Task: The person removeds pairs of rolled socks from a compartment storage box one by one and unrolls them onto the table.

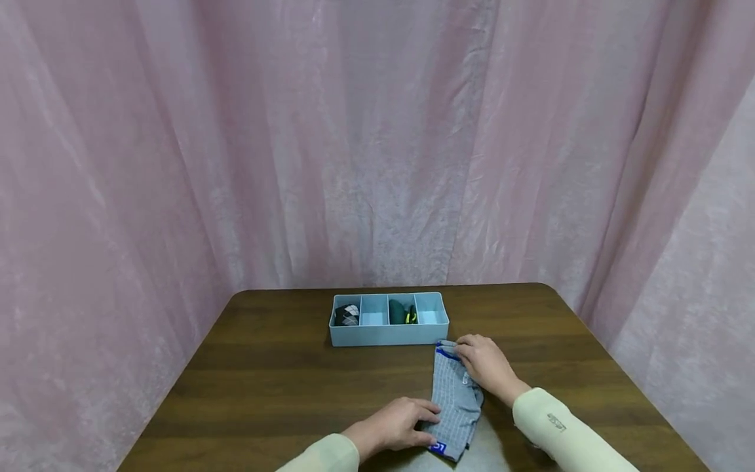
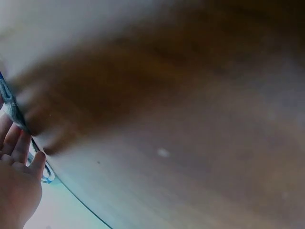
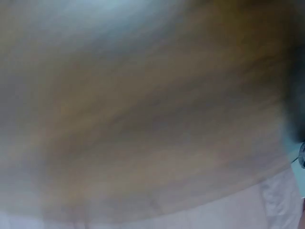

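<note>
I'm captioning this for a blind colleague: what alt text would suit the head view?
A person's left hand and right hand touch a gray cloth, perhaps socks, with blue trim, on a brown table. Beyond it, a light-blue four-compartment box holds dark items in its first and third compartments from the left, before pink curtains.

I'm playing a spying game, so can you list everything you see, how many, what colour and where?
curtain: panel count unclear, pink-grey, behind the table
table: one, brown, under everything else
divided box: one, light blue, far side of the table
patterned bundle: one, black, white and grey, box's leftmost compartment
green bundle: one, dark green with yellow-and-black beside it (maybe separate), third compartment from left
folded cloth: one or more layers, grey with blue trim, in front of the box's right end
sleeves: two, pale yellow-green, on the arms
left hand: one, cloth's near end
right hand: one, cloth's far end
</note>
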Demonstrator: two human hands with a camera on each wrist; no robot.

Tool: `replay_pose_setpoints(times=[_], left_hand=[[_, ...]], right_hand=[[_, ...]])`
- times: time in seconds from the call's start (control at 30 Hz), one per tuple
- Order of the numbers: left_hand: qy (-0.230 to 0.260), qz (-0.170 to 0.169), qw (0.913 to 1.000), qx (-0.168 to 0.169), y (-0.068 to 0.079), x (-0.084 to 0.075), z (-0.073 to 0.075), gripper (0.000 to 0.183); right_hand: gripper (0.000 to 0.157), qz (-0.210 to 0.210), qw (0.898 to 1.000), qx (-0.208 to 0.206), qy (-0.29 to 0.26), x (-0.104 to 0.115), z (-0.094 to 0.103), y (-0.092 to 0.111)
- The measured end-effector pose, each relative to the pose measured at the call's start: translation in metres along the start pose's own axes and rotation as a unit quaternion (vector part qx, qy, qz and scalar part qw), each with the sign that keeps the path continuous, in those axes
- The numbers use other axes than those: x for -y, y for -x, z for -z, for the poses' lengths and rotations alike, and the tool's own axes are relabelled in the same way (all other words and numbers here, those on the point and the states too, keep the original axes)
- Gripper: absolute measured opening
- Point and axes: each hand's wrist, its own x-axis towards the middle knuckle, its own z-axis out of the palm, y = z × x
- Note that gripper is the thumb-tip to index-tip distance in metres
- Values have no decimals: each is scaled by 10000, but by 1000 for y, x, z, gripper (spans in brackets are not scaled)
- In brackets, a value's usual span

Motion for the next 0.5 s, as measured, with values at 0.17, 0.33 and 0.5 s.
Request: replay_pose_setpoints(times=[0.17,0.33,0.5], left_hand=[[-44,76,10000,20,0,3,2,37],[-43,106,9999,72,0,3,-1,36],[-49,38,10000,31,-1,1,-2,36]], right_hand=[[31,886,9914,892,355,1,6,3],[42,286,9835,1785,73,2,6,4],[45,-76,9737,2276,-94,2,5,0]])
